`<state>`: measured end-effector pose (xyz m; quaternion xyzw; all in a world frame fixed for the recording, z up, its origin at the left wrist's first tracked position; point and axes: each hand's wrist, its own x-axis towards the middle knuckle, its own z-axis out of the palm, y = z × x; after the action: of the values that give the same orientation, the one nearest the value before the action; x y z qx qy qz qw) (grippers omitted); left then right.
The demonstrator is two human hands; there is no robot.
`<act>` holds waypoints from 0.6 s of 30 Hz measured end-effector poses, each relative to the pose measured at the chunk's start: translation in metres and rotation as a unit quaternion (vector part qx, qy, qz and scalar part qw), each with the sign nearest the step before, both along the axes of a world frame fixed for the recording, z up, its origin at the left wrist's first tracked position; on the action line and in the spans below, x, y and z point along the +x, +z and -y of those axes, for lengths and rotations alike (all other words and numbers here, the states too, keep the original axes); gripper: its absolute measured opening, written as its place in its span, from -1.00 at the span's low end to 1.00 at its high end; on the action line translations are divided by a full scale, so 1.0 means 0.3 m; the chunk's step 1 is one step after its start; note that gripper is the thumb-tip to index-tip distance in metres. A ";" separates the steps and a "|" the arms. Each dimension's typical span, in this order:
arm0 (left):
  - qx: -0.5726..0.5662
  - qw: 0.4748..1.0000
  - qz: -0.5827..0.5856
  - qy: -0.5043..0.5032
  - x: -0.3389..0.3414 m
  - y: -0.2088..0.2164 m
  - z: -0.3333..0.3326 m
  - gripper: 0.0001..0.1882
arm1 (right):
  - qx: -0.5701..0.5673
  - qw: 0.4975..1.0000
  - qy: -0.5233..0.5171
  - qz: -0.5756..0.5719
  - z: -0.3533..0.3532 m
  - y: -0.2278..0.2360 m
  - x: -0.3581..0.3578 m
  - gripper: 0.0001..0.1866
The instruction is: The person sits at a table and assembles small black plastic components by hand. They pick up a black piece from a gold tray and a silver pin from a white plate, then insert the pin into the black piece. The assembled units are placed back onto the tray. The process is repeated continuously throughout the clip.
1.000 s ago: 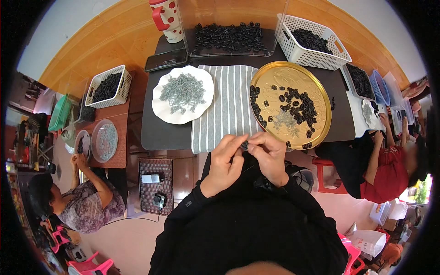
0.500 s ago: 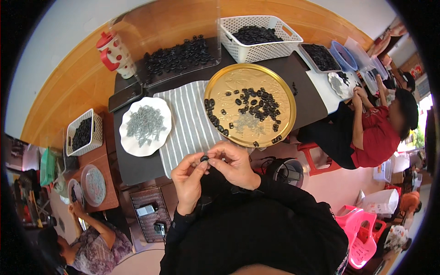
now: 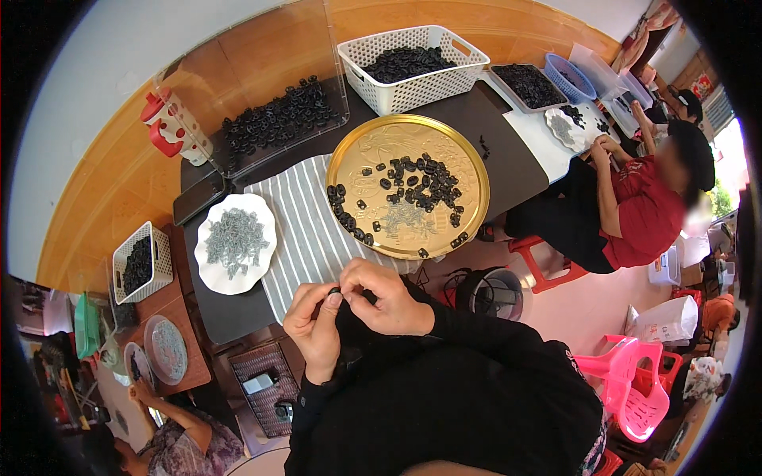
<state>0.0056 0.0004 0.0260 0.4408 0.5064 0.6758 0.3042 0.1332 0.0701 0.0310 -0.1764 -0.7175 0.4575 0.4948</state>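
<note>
My left hand [image 3: 316, 327] pinches a small black oval plastic part [image 3: 334, 291] between thumb and fingers, just off the near edge of a grey striped cloth [image 3: 298, 230]. Close against it, my right hand [image 3: 389, 300] has its fingers curled and pressed together; whatever they hold is hidden. Ahead lies a round gold tray [image 3: 369, 151] with scattered black parts [image 3: 432, 181] and a small heap of thin grey pieces [image 3: 406, 220]. To the left, a white scalloped plate [image 3: 225, 285] bears a pile of grey pieces [image 3: 236, 240].
A clear bin [image 3: 262, 55] of black parts and a white basket [image 3: 413, 97] stand along the back. A red-lidded dotted cup [image 3: 178, 131] and a dark phone [image 3: 198, 198] are at left. People work on both sides; one wears red [image 3: 651, 210]. Pink chair [image 3: 639, 397] behind right.
The view has shifted, so the table sits further left. Both hands stay together at the black part, which is now more covered by my fingers.
</note>
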 end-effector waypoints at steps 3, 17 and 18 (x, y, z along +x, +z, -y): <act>0.017 0.999 0.035 0.019 0.018 0.001 0.001 -0.85 | 0.018 0.999 -0.018 -0.024 0.008 0.020 -0.008 -0.81; 0.000 0.994 0.105 -0.012 0.004 0.001 -0.019 -0.78 | -0.043 0.997 -0.039 -0.044 0.002 -0.011 -0.021 -0.83; -0.008 0.993 0.115 -0.016 0.004 0.001 -0.017 -0.78 | -0.038 0.997 -0.047 -0.041 0.004 -0.011 -0.021 -0.82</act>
<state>0.0069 0.0056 0.0261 0.3661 0.4664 0.7129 0.3744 0.1270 0.0691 0.0276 -0.2095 -0.6695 0.4675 0.5378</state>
